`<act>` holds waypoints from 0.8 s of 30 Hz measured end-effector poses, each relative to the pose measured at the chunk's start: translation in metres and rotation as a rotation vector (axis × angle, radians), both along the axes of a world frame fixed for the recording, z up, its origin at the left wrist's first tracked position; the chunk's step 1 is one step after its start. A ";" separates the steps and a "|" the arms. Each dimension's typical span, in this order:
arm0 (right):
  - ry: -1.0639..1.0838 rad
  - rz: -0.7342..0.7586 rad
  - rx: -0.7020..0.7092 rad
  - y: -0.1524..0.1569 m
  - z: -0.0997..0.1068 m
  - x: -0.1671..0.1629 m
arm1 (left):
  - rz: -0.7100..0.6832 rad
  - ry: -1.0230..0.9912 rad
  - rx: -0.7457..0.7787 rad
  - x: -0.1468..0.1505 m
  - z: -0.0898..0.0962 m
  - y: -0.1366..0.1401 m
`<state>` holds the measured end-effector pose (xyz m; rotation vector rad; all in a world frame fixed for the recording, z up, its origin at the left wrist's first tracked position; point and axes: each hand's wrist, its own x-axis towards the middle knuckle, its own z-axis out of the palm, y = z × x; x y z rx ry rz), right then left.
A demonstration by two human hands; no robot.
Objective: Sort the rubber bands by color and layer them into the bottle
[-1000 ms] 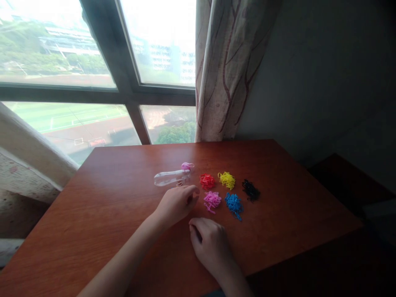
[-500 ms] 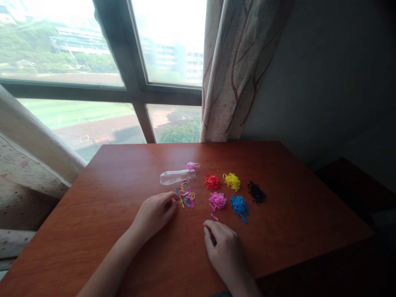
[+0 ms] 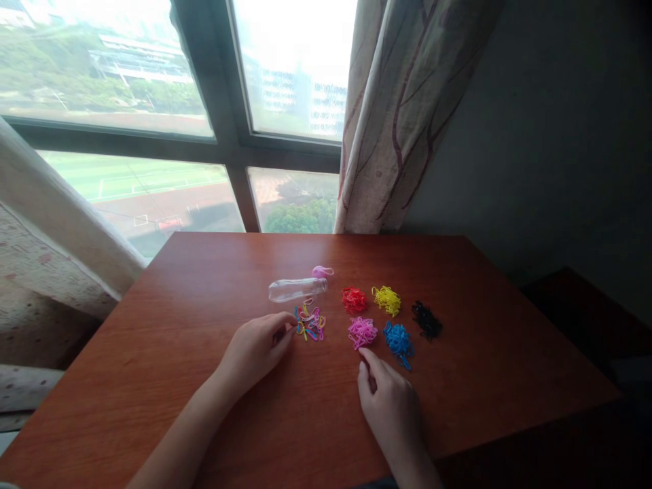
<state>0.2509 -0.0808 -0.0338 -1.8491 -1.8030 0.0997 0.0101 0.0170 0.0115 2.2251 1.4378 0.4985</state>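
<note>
Filling the upper left: one dark-framed window (image 3: pixel 224 88), a green field (image 3: pixel 127 178) beyond. Item: one reddish-brown table (image 3: pixel 153 353), its far edge below the glass. Item: two pale curtains, the right curtain (image 3: pixel 387 136) branch-patterned, the left curtain (image 3: pixel 45 224) folded aside. Item: my left hand (image 3: pixel 258 348), thumb and fingers curled in, tips at the left edge of a mixed heap (image 3: pixel 312 324) of coloured bands, partly hiding it; whether I pinch one, I cannot tell. Item: my right hand (image 3: pixel 390 397), curled, index tip at the near edge of the pink heap (image 3: pixel 362 331); its grip I cannot tell. That heap stands between my right hand and the red heap (image 3: pixel 354 300). Item: one clear bottle (image 3: pixel 295 290), lying beyond the mixed bands. Item: yellow heap (image 3: pixel 387 301), beside the red; blue heap (image 3: pixel 399 339), beside the pink; black heap (image 3: pixel 426 320), rightmost. Item: one pink cap (image 3: pixel 320 272), looped, near the bottle's right end. Item: one loose pale band (image 3: pixel 308 301), between bottle and mixed heap.
</note>
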 end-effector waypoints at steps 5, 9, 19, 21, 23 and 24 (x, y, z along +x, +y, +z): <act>0.072 0.099 0.002 0.001 0.005 -0.007 | 0.001 0.031 -0.003 0.001 0.003 -0.001; 0.102 0.208 -0.045 0.011 0.008 -0.024 | -0.004 0.048 -0.014 0.002 0.004 -0.001; 0.023 0.206 -0.142 0.049 0.018 -0.073 | 0.024 0.164 -0.028 -0.004 0.003 0.001; 0.011 0.185 -0.156 0.053 0.019 -0.077 | 0.015 0.159 -0.025 -0.003 0.003 0.000; -0.005 0.168 -0.161 0.054 0.020 -0.079 | 0.000 0.157 -0.021 -0.001 0.003 -0.001; -0.013 0.162 -0.159 0.055 0.019 -0.079 | -0.007 0.157 -0.021 -0.001 0.003 -0.001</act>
